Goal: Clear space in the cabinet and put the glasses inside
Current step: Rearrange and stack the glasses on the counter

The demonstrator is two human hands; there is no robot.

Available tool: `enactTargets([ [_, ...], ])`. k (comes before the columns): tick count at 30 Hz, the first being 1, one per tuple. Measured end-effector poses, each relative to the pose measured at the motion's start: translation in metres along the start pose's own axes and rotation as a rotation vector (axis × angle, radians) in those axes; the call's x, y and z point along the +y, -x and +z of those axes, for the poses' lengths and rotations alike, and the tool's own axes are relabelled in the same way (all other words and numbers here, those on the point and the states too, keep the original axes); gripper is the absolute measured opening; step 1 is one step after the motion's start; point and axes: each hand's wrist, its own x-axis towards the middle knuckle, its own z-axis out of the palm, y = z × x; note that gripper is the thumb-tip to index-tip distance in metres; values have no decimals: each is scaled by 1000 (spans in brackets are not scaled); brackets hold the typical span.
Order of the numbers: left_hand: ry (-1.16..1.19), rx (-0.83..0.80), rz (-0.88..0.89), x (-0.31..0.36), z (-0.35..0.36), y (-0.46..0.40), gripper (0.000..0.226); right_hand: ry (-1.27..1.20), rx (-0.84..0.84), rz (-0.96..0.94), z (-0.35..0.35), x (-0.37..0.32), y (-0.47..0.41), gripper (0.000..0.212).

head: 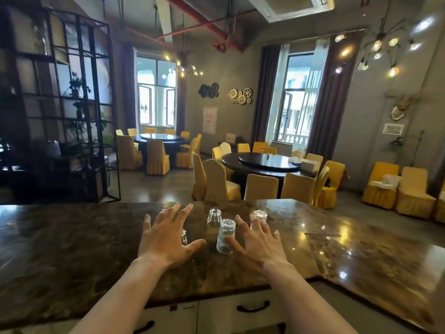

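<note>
- Dining hall with round tables and yellow-covered chairs fills the upper frame; the dark, glossy marbled stone surface spans the lower half, slick enough to let glass slide.
- White cabinet doors with black handles at bottom centre are shut, so nothing inside is cleared yet.
- Left hand and right hand hover spread and empty; a hasty sweep could topple something.
- Four clear upturned drinking glasses stand clustered at centre frame, one half hidden behind the left hand, where it might be knocked unseen.
</note>
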Motion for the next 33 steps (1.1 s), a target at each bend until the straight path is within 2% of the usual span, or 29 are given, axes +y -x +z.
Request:
enactTargets([
  [8, -52, -155, -53, -42, 68, -46, 100, 80, -55, -61, 55, 12, -81, 87],
  [12, -116, -255, -75, -59, 118, -87, 101, 208, -98, -203, 88, 24, -148, 100],
  [17, -260, -425, -73, -65, 164, -149, 105, 477, -219, -484, 125, 29, -231, 111],
  [19, -312, -475, -60, -70, 181, -176, 108, 569, -254, -547, 138, 32, -261, 99],
  [22, -447, -645, 6, -76, 203, -203, 114, 697, -275, -628, 157, 29, -286, 59],
  [24, -527, -774, 62, -79, 213, -213, 114, 800, -298, -657, 162, 21, -294, 51],
  [26, -572, -861, 119, -83, 224, -225, 101, 889, -358, -673, 166, 14, -302, 47],
  [28, -608, -871, 195, -86, 229, -234, 76, 968, -387, -712, 169, 11, -306, 43],
  [30, -593, -853, 219, -92, 231, -242, 61, 993, -384, -742, 166, 12, -309, 39],
  [31, -535, -831, 199, -96, 231, -245, 60, 956, -365, -735, 163, 15, -312, 36],
  [33, -260, -726, 60, -107, 226, -248, 66, 727, -289, -653, 153, 30, -322, 28],
])
